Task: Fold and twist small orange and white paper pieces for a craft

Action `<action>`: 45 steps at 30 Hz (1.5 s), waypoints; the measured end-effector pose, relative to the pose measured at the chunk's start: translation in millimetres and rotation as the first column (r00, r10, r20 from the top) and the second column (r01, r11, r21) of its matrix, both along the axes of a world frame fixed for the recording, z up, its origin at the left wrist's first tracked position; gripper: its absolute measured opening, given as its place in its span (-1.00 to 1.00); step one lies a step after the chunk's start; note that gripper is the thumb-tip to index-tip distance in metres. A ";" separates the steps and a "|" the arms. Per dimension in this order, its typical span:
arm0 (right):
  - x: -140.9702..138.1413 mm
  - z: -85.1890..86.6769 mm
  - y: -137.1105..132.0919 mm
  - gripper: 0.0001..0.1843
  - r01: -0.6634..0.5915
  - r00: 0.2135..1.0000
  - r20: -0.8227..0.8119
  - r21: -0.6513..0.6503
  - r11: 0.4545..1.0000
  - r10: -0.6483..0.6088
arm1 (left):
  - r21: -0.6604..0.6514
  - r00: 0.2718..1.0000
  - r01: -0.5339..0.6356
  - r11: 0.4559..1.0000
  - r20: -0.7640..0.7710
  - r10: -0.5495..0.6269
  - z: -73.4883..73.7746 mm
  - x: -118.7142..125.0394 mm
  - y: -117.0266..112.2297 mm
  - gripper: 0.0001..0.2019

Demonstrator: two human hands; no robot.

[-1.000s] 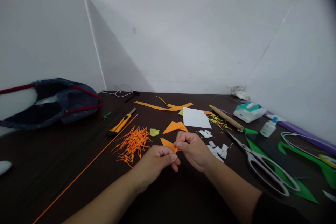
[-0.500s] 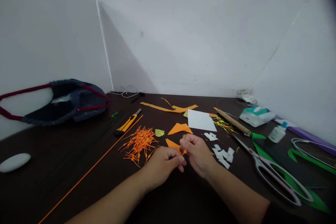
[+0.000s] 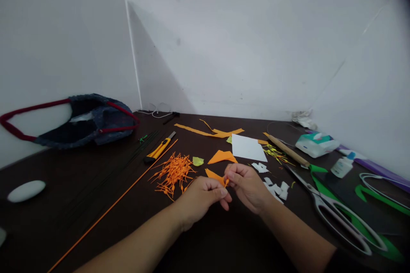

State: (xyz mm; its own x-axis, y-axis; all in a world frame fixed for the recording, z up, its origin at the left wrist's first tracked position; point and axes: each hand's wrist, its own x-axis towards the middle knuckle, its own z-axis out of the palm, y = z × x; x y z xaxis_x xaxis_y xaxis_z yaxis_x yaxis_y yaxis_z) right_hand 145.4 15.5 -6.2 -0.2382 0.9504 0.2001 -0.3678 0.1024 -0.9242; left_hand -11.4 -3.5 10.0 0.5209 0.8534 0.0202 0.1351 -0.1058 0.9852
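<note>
My left hand [image 3: 200, 198] and my right hand [image 3: 247, 185] meet low over the dark table [image 3: 96, 187], fingers pinched together on a small orange paper piece [image 3: 215, 176]. The piece sticks out to the left between the two hands. Just left of them lies a heap of thin orange paper slivers [image 3: 174, 171]. Another orange scrap [image 3: 222, 156] and a white sheet [image 3: 248, 148] lie just beyond the hands. Several small white paper bits [image 3: 274, 188] sit right of my right hand.
Large scissors [image 3: 339, 216] lie at the right on green paper [image 3: 323, 183]. A yellow utility knife [image 3: 159, 148], a long orange stick [image 3: 118, 200] and dark wires lie left. A dark bag [image 3: 86, 119] sits at the far left, a glue bottle [image 3: 342, 165] and tape dispenser [image 3: 315, 144] at the right.
The view has swung slightly left, so everything sits a little further right in the picture. Both hands keep pinching the orange piece and work it with small finger movements.
</note>
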 end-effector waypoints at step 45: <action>-20.7 4.9 -6.8 -0.77 0.375 0.897 0.241 0.023 0.927 -0.370 | 0.076 0.990 -0.138 0.988 0.029 0.136 2.1 0.9 4.8 -0.77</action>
State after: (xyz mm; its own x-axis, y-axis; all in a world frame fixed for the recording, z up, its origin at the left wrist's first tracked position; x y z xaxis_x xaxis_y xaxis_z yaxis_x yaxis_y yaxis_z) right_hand 124.7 8.7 -1.3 0.0965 0.9826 0.1589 -0.0770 0.1665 -0.9830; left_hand -10.4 1.3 12.1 0.3980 0.9119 0.1001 0.1303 -0.1641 0.9778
